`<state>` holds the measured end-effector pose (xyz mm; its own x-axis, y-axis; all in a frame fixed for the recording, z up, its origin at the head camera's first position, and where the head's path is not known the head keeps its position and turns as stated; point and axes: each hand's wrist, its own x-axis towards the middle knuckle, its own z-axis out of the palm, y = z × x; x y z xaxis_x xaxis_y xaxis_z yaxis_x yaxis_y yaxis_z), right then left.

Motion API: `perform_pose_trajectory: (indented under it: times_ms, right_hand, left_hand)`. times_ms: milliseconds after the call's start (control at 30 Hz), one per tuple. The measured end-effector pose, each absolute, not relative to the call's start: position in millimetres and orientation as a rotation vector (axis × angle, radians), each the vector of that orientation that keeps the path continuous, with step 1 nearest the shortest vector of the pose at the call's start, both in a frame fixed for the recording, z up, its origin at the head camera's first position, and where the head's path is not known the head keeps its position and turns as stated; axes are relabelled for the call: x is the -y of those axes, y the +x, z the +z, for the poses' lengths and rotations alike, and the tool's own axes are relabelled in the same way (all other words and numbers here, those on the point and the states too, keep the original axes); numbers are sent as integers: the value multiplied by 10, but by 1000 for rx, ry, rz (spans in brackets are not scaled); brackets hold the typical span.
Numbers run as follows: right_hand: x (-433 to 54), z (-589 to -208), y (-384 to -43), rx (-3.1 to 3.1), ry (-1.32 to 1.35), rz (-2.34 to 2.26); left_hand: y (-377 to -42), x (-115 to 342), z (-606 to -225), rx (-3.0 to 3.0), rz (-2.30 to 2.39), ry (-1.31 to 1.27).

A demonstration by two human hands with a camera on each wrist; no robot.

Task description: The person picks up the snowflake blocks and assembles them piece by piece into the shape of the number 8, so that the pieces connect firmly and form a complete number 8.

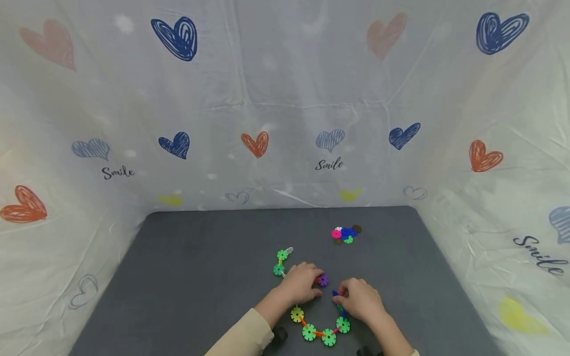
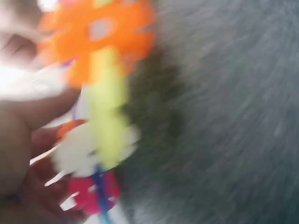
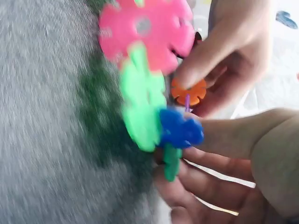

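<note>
A chain of notched plastic linking discs (image 1: 328, 337) curves across the dark table in green, yellow, orange and other colours. In the head view my left hand (image 1: 302, 283) is over the chain's left side, beside a purple disc (image 1: 322, 280). The right wrist view shows its thumb and fingers pinching an orange disc (image 3: 189, 91). My right hand (image 1: 359, 299) holds the chain's other end, its thumb on a blue disc (image 3: 180, 128) and fingers behind a dark green disc (image 3: 172, 163). Those join a light green disc (image 3: 140, 105) and a pink disc (image 3: 145, 30). Blurred orange disc (image 2: 100, 30) and yellow disc (image 2: 108, 107) hang near my left fingers.
A small pile of loose discs (image 1: 346, 233) lies toward the table's back right. Another stretch of the chain, with a green disc (image 1: 278, 269), extends beyond my left hand. A white curtain (image 1: 285, 99) printed with hearts surrounds the grey table (image 1: 200, 277).
</note>
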<state>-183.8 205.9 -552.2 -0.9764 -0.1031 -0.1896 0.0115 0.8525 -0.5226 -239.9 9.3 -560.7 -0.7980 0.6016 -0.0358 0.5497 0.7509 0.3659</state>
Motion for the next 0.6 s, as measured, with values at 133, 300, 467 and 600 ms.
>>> perform_pose_trajectory:
  times_ms: [133, 300, 467, 600]
  right_hand:
    - [-1976, -5597, -1878, -2900, -31, -889]
    - [-1969, -5674, -1934, -2994, -68, -949]
    - [-1993, -5697, -1949, -3109, -227, -918]
    - [-1997, -5727, -1943, -3198, -286, -934]
  left_hand:
    - [-2406, -151, -5662, -2811, 615, 827]
    - [-2454, -122, -5696, -2803, 761, 825]
    - [-2520, -83, -5712, -2755, 797, 933]
    - [-2549, -66, -5710, -2676, 892, 957]
